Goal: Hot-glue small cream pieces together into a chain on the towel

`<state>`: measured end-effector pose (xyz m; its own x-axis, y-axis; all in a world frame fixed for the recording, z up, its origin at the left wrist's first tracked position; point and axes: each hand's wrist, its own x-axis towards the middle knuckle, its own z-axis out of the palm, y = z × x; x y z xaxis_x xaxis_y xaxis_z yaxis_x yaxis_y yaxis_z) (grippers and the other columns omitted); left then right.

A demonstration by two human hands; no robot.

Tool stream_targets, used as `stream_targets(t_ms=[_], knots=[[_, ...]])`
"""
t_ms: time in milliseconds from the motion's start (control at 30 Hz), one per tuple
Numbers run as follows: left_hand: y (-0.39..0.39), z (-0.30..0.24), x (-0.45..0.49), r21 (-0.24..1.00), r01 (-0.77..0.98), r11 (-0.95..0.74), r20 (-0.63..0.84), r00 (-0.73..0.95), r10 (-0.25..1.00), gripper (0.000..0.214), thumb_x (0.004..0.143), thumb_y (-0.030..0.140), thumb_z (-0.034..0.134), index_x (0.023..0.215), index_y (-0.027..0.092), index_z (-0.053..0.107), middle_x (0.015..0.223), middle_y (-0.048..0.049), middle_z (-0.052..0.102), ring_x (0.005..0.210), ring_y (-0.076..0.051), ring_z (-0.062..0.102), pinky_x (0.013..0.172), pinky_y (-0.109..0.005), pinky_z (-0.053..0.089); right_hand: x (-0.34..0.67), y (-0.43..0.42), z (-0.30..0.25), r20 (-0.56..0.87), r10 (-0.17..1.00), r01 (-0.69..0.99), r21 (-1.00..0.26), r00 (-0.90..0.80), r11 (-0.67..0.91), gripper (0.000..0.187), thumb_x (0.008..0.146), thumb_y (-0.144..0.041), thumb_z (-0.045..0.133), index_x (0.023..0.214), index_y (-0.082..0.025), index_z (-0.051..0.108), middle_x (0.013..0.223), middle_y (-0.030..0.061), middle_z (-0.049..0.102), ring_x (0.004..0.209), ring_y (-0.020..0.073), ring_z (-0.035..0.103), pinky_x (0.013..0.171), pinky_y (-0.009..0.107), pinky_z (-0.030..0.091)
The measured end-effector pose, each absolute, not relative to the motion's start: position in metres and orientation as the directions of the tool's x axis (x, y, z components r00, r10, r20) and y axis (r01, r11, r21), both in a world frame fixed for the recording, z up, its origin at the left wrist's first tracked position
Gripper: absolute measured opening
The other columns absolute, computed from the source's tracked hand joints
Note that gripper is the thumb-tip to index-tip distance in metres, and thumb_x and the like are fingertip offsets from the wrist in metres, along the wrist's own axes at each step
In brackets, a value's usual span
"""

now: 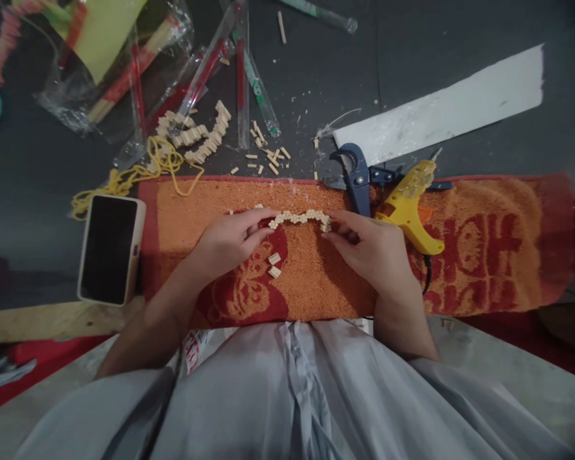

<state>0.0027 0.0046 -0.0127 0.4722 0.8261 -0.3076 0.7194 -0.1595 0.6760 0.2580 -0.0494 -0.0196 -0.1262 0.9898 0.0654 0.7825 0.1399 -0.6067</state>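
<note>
A short curved chain of small pale wooden pieces (299,218) lies on an orange and red towel (316,281). My left hand (230,239) pinches the chain's left end with its fingertips. My right hand (368,246) pinches the chain's right end, fingers closed on it. Two loose wooden bits (274,265) lie on the towel just below my left hand.
A yellow glue gun (409,207) and blue cutters (357,179) lie right of my right hand. A phone (109,248) sits at the towel's left. Behind are more wooden chains (199,135), yellow string (138,172), plastic-wrapped sticks (239,70) and a white strip (441,112).
</note>
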Motion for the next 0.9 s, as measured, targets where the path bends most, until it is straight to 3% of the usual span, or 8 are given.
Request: stream_targets(t_ms=[633, 900], knots=[[0.0051, -0.0124, 0.0024, 0.688, 0.71, -0.149, -0.303, 0.468, 0.83, 0.036, 0.09, 0.027, 0.056, 0.123, 0.021, 0.07, 0.061, 0.0057, 0.058, 0.053, -0.01, 0.044, 0.057, -0.021, 0.037, 0.2591, -0.0497, -0.0176, 0.108, 0.98, 0.786, -0.587, -0.165, 0.196, 0.025, 0.088, -0.022, 0.065, 0.111, -0.016, 0.076, 0.082, 0.0069, 0.077, 0.066, 0.0211, 0.07, 0.06, 0.029, 0.05], [0.0059, -0.0101, 0.0037, 0.662, 0.737, -0.136, -0.341, 0.459, 0.82, 0.036, 0.091, 0.026, 0.055, 0.124, 0.022, 0.069, 0.063, 0.0056, 0.058, 0.055, -0.009, 0.045, 0.061, -0.02, 0.038, 0.2603, -0.0497, -0.0193, 0.107, 0.979, 0.798, -0.567, -0.176, 0.206, 0.024, 0.089, -0.024, 0.064, 0.11, -0.02, 0.076, 0.079, 0.0045, 0.076, 0.066, 0.0195, 0.069, 0.058, 0.027, 0.047]])
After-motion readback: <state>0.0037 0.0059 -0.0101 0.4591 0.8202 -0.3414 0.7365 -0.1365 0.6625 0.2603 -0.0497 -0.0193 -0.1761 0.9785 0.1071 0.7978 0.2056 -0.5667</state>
